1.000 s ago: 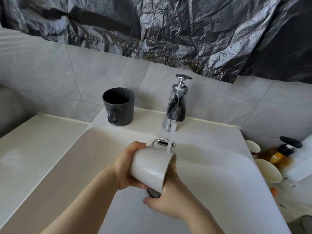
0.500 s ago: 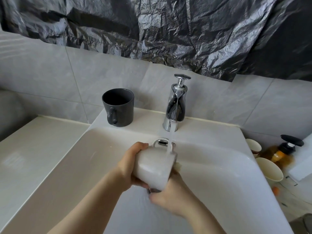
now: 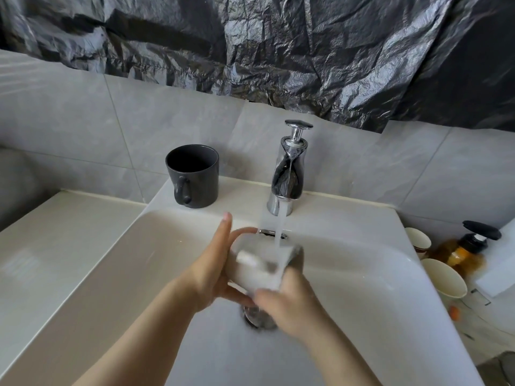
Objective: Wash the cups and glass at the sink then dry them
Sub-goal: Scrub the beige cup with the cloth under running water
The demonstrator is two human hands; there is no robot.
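Note:
A white cup [image 3: 257, 267] lies tilted on its side over the sink basin, under the running water from the chrome tap [image 3: 288, 179]. My left hand [image 3: 213, 271] holds its left side, index finger stretched upward and thumb under the cup. My right hand [image 3: 287, 305] grips the cup from below and the right, blurred by motion. A dark grey mug [image 3: 192, 176] stands upright on the sink's back ledge, left of the tap.
The white sink [image 3: 362, 316] has a metal drain [image 3: 257, 319] under my hands. Right of the sink stand two cream cups [image 3: 443, 278], [image 3: 418, 239] and an amber pump bottle [image 3: 462, 250]. A pale counter [image 3: 55, 246] extends left.
The white cup has been turned under the stream, its handle now on top. My left index finger has straightened upward and my right hand has shifted around the cup's lower right.

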